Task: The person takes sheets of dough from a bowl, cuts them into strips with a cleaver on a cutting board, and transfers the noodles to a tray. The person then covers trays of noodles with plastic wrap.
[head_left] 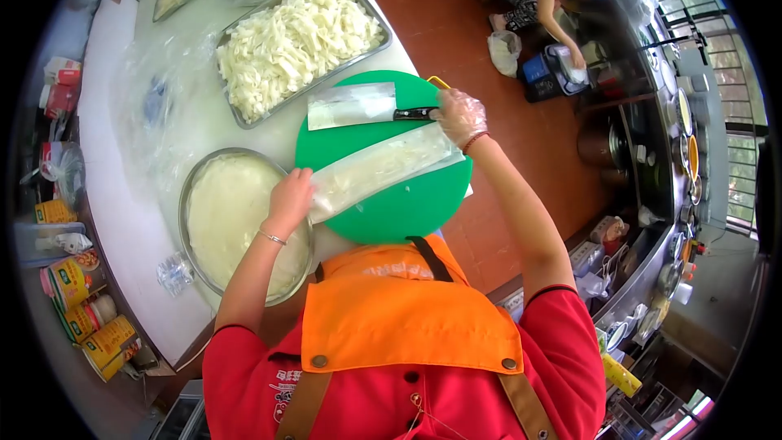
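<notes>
Head camera view shows a long, pale, translucent folded strip (383,167) lying slantwise on the round green cutting board (407,216), between the person's two hands. The left hand (291,197) is at the near-left end; its fingers seem to pinch the edge, with the grip closed. The right hand (462,116), in a thin clear glove, is at the far-right end, beside the black handle (415,114) of a wide steel cleaver (352,106). Whether this grip holds the strip, the handle or both, I cannot tell. The blade rests flat, beyond the strip.

For good handling, I think both ends should be guided together with light fingers, because such a thin, soft layer may stretch or tear if one side is pulled alone. The long edges should lie parallel and the layers flat, without wrinkles. It is wise to leave enough space from the blade, and the loose glove film should not be caught under the handle or in a fold.

Beyond the board, a rectangular metal tray (383,46) holds a heap of white flat ribbons (301,41). Near the left forearm, a round metal pan (184,232) contains a smooth pale layer (232,212), on the white tabletop (122,220).
</notes>
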